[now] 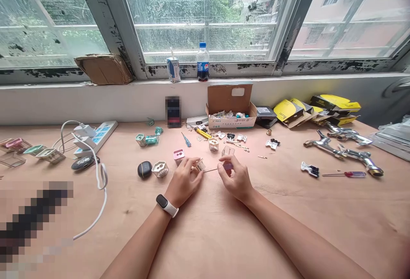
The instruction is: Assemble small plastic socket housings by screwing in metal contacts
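My left hand (185, 179), with a white-banded watch on its wrist, grips a small clear and cream piece (200, 165) on the table. A screwdriver (228, 166) with a dark purple handle is held in my right hand (235, 178), its thin shaft pointing left at that piece. Just behind my left hand sits a pink-topped sharpener (179, 155). A clear case (228, 151) stands behind my right fingers, and a cream-topped sharpener (213, 144) is a little farther back. Another cream-topped sharpener (160, 169) lies left of my left hand, beside a round black case (144, 169).
An open cardboard box (232, 120) of small parts stands at the back. Metal taps (342, 151) and a second screwdriver (349, 174) lie right. Left are a power strip (98, 139) with white cables and green sharpeners (151, 140). A bottle (203, 63) stands on the sill.
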Demonstrator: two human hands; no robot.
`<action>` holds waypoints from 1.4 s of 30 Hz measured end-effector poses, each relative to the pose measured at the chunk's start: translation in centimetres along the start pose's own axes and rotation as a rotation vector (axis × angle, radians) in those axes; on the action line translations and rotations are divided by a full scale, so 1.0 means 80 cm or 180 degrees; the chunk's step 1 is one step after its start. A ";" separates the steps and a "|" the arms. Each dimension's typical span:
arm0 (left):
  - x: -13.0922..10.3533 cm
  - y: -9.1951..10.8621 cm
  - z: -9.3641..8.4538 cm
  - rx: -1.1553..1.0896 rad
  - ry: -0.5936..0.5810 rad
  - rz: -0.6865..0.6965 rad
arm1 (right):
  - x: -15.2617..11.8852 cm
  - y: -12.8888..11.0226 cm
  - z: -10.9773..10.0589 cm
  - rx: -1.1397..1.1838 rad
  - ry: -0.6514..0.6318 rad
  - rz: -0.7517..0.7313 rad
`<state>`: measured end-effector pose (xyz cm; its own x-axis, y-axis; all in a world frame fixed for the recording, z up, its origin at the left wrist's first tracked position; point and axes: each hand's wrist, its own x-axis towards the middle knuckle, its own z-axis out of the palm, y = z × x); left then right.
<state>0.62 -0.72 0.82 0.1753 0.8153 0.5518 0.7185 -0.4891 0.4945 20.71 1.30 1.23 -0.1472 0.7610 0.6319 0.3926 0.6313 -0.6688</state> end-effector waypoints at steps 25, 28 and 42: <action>0.002 -0.002 -0.001 -0.0039 -0.0230 0.0078 | 0.005 -0.005 -0.005 0.0189 0.0384 0.0151; 0.002 -0.002 -0.001 -0.0062 -0.0301 0.0072 | 0.004 -0.007 -0.005 0.0168 0.0318 0.0077; 0.002 -0.003 0.000 -0.0157 -0.0248 0.0180 | 0.003 -0.005 -0.002 0.0174 0.0131 0.0021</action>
<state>0.45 -0.43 0.78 0.2680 0.8066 0.5268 0.6724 -0.5482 0.4974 20.66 1.23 1.71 -0.1067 0.7590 0.6423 0.3430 0.6344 -0.6927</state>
